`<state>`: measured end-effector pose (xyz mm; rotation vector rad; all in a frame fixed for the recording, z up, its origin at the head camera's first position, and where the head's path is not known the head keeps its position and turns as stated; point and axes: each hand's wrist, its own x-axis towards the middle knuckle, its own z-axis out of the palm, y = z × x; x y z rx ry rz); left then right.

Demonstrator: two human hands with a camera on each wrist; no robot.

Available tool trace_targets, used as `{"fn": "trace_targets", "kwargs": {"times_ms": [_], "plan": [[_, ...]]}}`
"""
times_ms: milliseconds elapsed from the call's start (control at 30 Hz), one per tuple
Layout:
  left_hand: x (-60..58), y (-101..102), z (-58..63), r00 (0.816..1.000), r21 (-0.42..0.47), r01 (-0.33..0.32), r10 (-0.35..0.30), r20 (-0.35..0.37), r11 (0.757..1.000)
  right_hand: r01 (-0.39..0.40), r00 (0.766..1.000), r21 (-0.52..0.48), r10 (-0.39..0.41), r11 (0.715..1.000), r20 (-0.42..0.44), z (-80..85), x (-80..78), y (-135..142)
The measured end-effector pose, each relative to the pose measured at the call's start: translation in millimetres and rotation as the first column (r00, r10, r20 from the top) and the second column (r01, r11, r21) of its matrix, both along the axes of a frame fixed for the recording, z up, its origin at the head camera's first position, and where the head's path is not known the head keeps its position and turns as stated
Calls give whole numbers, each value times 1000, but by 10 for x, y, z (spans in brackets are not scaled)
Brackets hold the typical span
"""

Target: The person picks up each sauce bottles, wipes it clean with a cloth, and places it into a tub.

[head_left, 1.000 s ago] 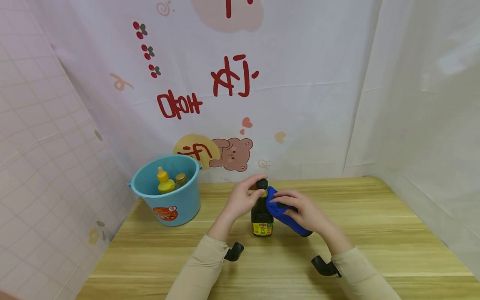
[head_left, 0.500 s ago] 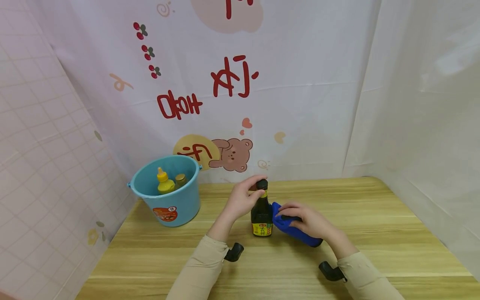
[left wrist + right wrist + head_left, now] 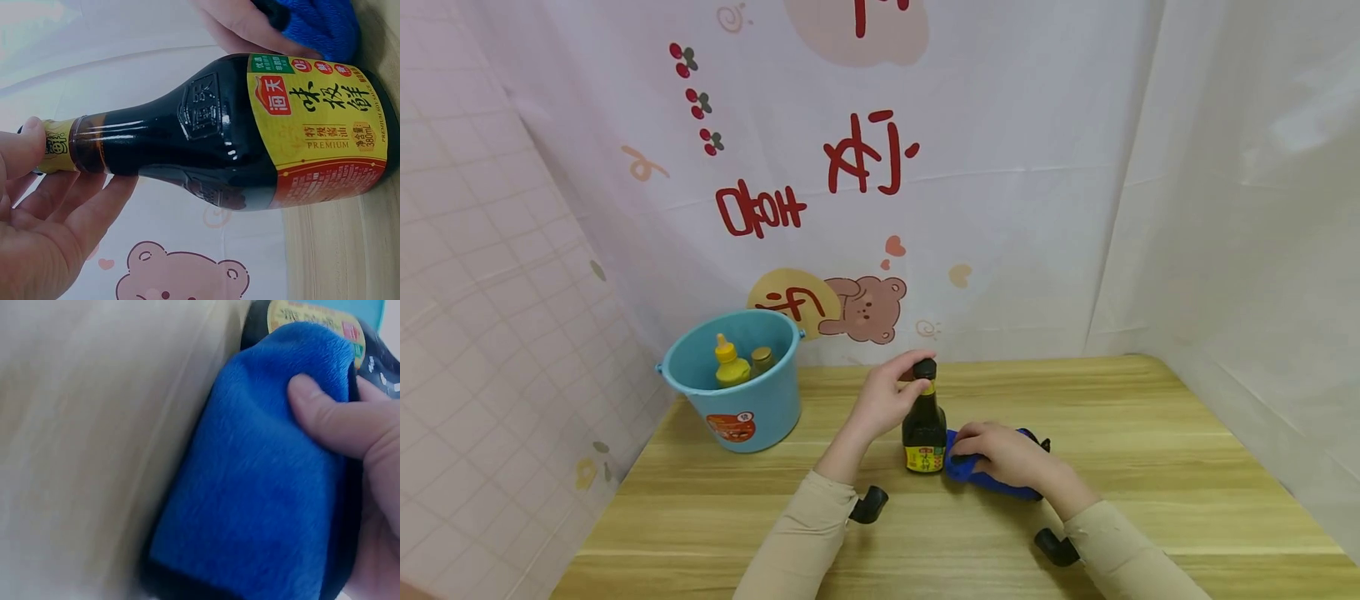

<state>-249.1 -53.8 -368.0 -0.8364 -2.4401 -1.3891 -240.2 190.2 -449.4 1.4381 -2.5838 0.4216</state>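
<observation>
A dark soy sauce bottle (image 3: 924,429) with a yellow and red label stands upright on the table. My left hand (image 3: 886,398) grips it by the neck and cap; in the left wrist view the thumb and fingers (image 3: 81,206) wrap the yellow neck band. A folded blue cloth (image 3: 262,469) with dark edging is pinched in my right hand (image 3: 1009,454), thumb on one face. The cloth lies against the lower right side of the bottle, close to the tabletop. Part of the cloth is hidden under the right hand in the head view.
At the left of the wooden table (image 3: 715,517) stands a light blue bucket (image 3: 767,417). Inside it are a yellow squeeze bottle (image 3: 732,367) and a jar with a gold lid (image 3: 762,360). A printed white curtain (image 3: 1015,250) hangs behind the table.
My right hand has brought the cloth down along the bottle's right side, from near the neck to near the base. The left hand and the bottle have stayed in place.
</observation>
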Motion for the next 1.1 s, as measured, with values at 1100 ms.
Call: {"fn": "trace_targets", "kwargs": {"times_ms": [1100], "plan": [[14,11,25,1000,-23,5,-5,-11,1000,-35,987,-484,-45,875,-154,670,16,-66]]}}
